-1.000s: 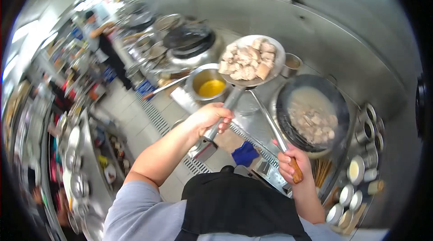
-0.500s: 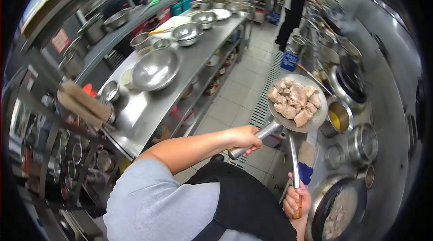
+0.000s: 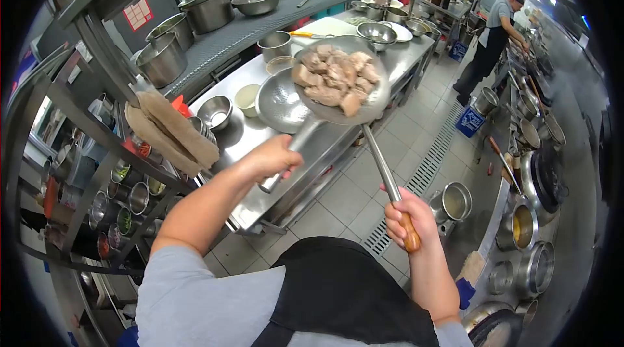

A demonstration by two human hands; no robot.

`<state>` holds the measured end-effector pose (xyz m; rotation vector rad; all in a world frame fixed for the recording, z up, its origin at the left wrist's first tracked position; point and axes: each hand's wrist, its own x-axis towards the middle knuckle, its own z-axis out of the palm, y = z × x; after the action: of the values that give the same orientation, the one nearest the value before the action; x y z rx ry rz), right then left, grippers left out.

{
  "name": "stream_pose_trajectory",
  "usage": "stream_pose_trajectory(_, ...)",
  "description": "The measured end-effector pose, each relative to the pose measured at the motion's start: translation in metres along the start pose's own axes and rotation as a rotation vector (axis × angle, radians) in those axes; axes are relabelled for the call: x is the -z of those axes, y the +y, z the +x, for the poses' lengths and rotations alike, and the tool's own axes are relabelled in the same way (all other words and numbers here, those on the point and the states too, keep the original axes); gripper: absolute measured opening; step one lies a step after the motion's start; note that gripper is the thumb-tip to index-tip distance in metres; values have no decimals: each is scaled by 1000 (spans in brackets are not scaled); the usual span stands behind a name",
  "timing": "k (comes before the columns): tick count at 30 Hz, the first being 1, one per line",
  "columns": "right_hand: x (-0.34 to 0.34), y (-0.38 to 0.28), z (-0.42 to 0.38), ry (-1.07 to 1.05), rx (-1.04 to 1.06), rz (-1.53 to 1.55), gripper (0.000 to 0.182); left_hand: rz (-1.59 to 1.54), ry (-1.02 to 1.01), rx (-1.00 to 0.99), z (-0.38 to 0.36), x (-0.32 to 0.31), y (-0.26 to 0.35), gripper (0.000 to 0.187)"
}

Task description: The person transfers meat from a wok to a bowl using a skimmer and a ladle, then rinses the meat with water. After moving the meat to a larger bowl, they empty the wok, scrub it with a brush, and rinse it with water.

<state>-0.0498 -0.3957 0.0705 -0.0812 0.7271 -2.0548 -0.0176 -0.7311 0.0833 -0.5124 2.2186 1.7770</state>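
Above the steel prep counter [image 3: 286,152], one strainer ladle [image 3: 364,110] piled with pale meat chunks [image 3: 335,77] hangs in the air, just over one wide metal bowl [image 3: 276,103]. The person's left hand [image 3: 273,158] is clenched around the strainer's handle. Their right hand [image 3: 406,217] grasps the wooden grip of a second tool, one long ladle [image 3: 383,168], whose shaft runs up under the strainer. Two small bowls [image 3: 218,110] sit beside the wide one. Farther down the aisle, one co-worker [image 3: 491,38] stands at the stoves.
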Motion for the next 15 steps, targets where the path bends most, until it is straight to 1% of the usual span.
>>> stream_pose_trajectory(2,-17,-1,42,167,-29,-215,40,261,137,7,11,42,-10,21)
stream_pose_trajectory(3,-22,-2,61,167,-29,-214,40,324,153,18,20,62,-17,25)
stream_pose_trajectory(4,-24,-2,80,187,-44,-287,28,267,258,7,25,73,-25,20)
stream_pose_trajectory(5,-26,-3,96,207,-59,-362,16,316,282,17,29,85,-31,25)
stream_pose_trajectory(6,-28,-2,111,207,-60,-363,16,365,307,27,31,92,-32,31)
stream_pose_trajectory(8,-31,-1,140,239,-82,-471,8,373,400,17,44,102,-48,24)
stream_pose_trajectory(9,-33,1,152,238,-83,-472,8,435,391,18,50,106,-53,25)
stream_pose_trajectory(10,-34,3,164,258,-90,-536,9,454,393,17,55,108,-59,27)
stream_pose_trajectory(13,-28,12,191,299,-102,-666,8,533,390,81,63,112,-71,29)
stream_pose_trajectory(14,-25,14,197,316,-106,-732,7,696,468,26,71,115,-85,30)
stream_pose_trajectory(15,-21,16,202,321,-110,-734,7,860,546,-32,73,115,-86,31)
